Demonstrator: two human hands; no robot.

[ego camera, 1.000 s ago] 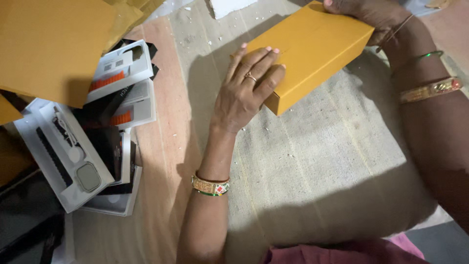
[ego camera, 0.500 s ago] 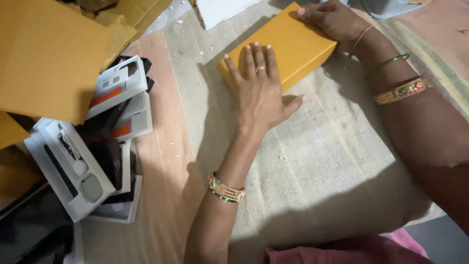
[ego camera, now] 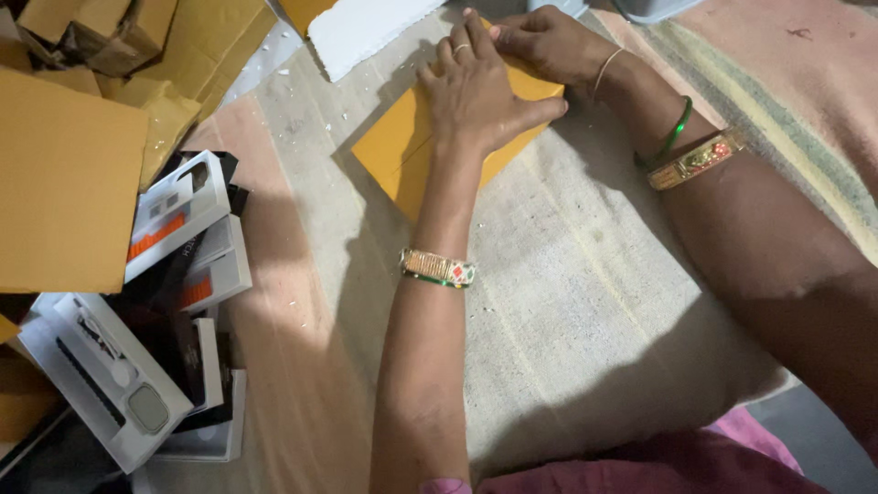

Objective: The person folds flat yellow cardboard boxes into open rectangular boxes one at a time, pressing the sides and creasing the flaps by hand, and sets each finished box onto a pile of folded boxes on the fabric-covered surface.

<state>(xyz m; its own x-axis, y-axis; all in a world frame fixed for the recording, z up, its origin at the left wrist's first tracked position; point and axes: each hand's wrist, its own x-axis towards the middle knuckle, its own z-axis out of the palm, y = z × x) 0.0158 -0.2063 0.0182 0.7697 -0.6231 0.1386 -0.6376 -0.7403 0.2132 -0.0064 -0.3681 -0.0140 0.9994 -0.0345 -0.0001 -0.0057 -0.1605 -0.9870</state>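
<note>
A flat orange-yellow cardboard box (ego camera: 402, 151) lies on a beige woven cloth (ego camera: 585, 302). My left hand (ego camera: 476, 87) presses flat on top of the box, fingers spread, a ring on one finger and a gold bangle at the wrist. My right hand (ego camera: 544, 41) rests at the box's far right corner, fingers curled against its edge beside my left fingertips. Green and gold bangles circle my right wrist.
At the left lies a pile of white and black product boxes (ego camera: 174, 238) showing watches. Large yellow cardboard sheets (ego camera: 64, 183) and folded cartons (ego camera: 101, 32) sit behind it. A white foam piece (ego camera: 366, 27) lies beyond the box. A pink blanket (ego camera: 796, 73) is at the right.
The box has gone from tilted in both hands to lying flat on the cloth. My left hand moved from its side onto its top, and my right hand came close to it.
</note>
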